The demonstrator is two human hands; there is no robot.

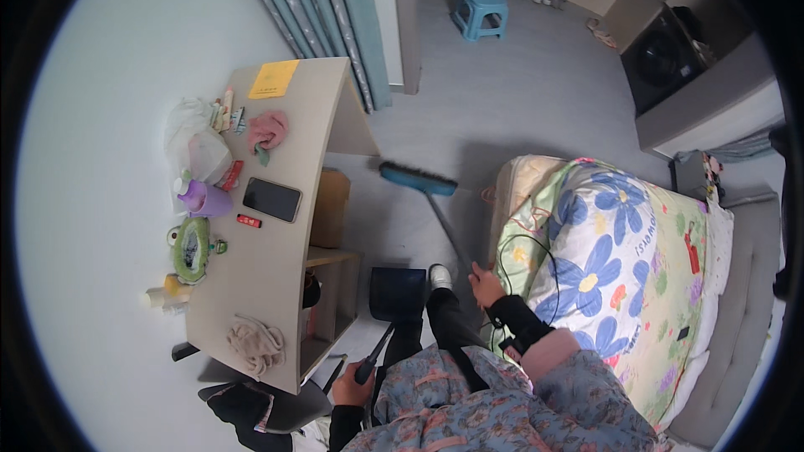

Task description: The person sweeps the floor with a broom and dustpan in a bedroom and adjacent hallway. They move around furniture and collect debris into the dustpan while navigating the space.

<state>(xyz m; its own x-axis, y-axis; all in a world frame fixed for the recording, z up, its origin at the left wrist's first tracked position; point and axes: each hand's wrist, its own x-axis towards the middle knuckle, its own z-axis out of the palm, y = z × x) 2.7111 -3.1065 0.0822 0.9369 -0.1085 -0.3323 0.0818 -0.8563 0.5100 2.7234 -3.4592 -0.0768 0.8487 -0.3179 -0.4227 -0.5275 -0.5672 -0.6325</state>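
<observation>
My right hand point(486, 286) is closed round the grey handle of a broom point(446, 230). The broom's blue head point(417, 179) with dark bristles rests on the floor ahead, between the desk and the bed. Low in the view, my left hand point(352, 386) grips the dark handle of a dustpan point(398, 294). The black pan stands on the floor beside my white shoe point(440, 277), close to the desk's open shelves. The broom head and the dustpan are well apart.
Left is a desk point(289, 285) bearing a phone point(272, 199), cloths and a purple bottle point(205, 198). A bed point(670, 285) with flowered bedding stands right, a black cable point(555, 272) over its edge. Beyond are a blue stool point(483, 12), shoes and a washing machine point(659, 59). A chair point(289, 406) stands lower left.
</observation>
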